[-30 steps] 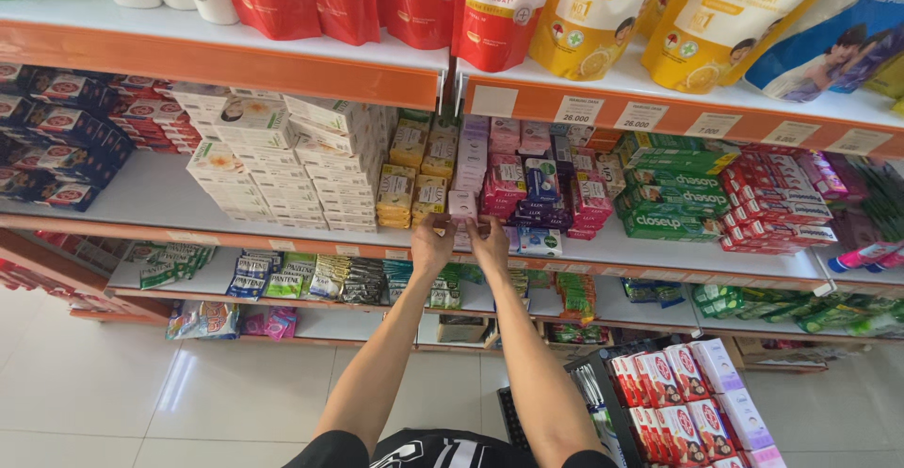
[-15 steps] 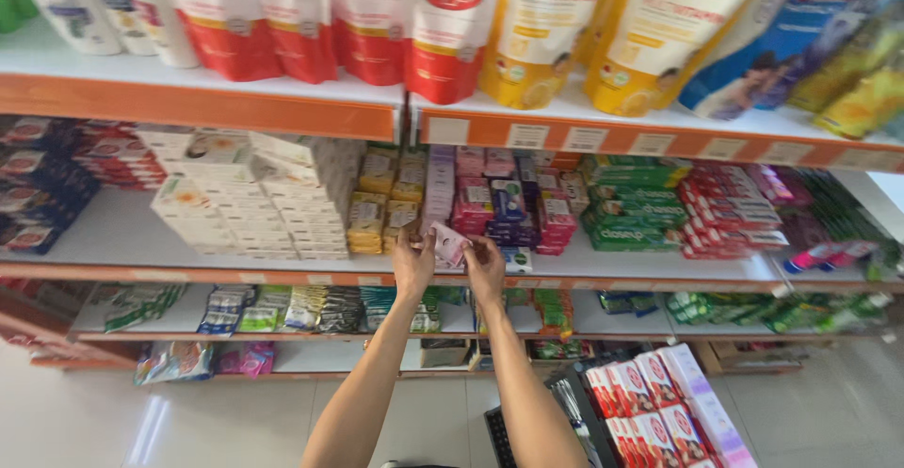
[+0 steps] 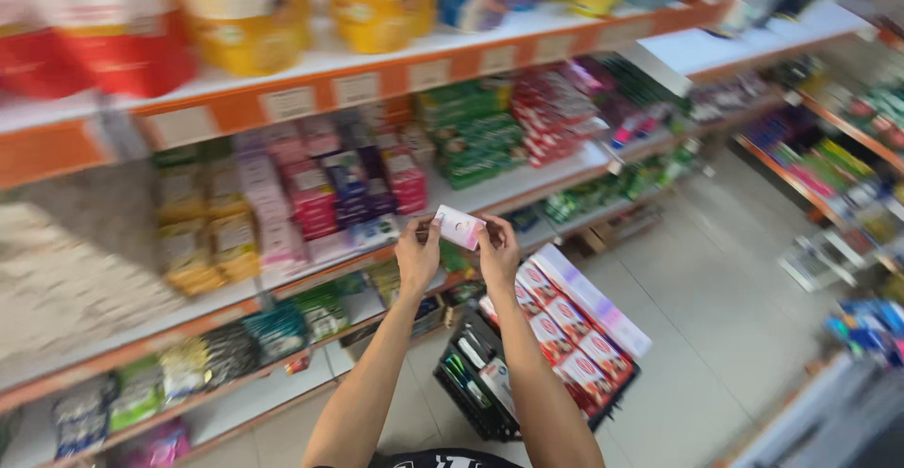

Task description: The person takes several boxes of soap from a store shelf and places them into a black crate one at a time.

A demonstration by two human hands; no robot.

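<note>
Below, a black basket (image 3: 471, 388) holds red-and-white boxes (image 3: 565, 322).

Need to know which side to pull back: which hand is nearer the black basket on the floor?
Right. The right hand is on the right end of the small pink box, almost directly above the black basket; the left hand holds the box's left end, farther off.

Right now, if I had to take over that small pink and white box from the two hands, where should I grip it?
Probably by the long edges of the small pink and white box. The left hand and right hand already pinch its two short ends from below, holding it level in front of the shelf, so coming from above looks clearest.
</note>
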